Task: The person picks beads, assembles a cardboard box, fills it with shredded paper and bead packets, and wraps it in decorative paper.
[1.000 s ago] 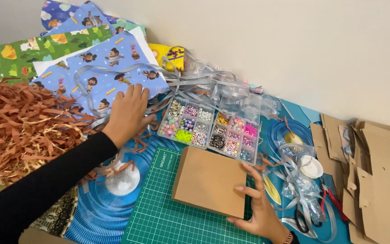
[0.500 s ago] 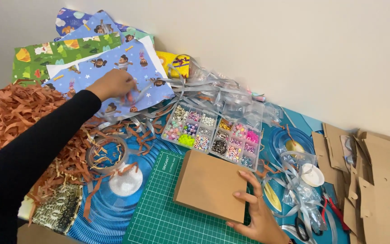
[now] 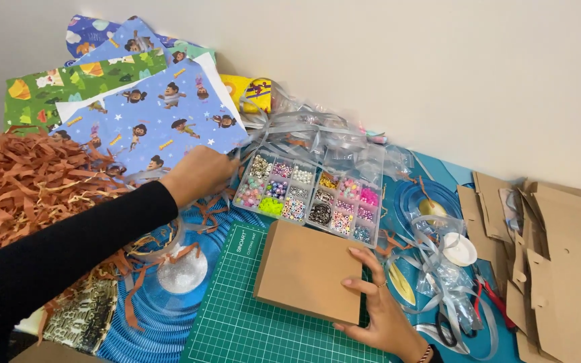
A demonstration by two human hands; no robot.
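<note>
Craft table, contents as they lie.

Left hand (image 3: 200, 173): fingers curled at the near right corner of the blue cartoon-print wrapping sheet (image 3: 159, 121); whether it actually pinches the paper cannot be told. Black sleeve runs from the near left.

Right hand (image 3: 378, 306): open, fingers spread flat on the near right edge of the flat brown cardboard box (image 3: 307, 269), pressing it down.

Cardboard box: lies on the green cutting mat (image 3: 250, 329), near centre.

Clear bead organiser (image 3: 311, 195): just beyond the box, compartments filled with beads of many colours, between the two hands.

Green patterned sheet (image 3: 68, 84): far left, partly under the blue sheet.

Shredded brown paper (image 3: 21, 185): heaped at the left, beside the sleeve.

Silver ribbon (image 3: 317, 131): tangled beyond the organiser, near the wall.

Cardboard cut-outs (image 3: 559, 255): stacked at the right edge.

Red-handled pliers (image 3: 495, 299): right of the right hand, near the cut-outs.
</note>
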